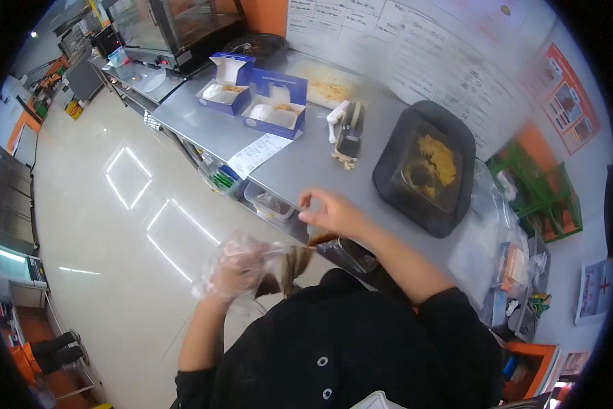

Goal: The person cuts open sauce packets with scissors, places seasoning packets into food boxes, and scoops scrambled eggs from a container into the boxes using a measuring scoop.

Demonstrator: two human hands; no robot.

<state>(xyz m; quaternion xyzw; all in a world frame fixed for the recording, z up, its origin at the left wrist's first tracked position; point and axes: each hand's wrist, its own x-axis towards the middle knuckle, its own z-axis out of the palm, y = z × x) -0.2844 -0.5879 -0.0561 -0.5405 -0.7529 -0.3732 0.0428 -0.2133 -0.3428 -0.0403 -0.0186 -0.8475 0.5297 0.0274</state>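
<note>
My left hand, in a loose clear plastic glove, is in front of my body beyond the counter's edge. Crinkled plastic and blur hide how its fingers are set. Just right of it are brown, elongated pieces; I cannot tell whether the hand touches them. My bare right hand hovers by the counter's front edge, fingers bent and apart from the thumb, with nothing visible between them. Below it shows a reddish-brown item, partly hidden. Nearest on the counter is a black tray with yellow food inside.
Two open blue boxes with food, a paper receipt, a cutting board and black-and-white tongs-like utensils lie on the metal counter. A plastic tub sits below. Shiny floor extends left.
</note>
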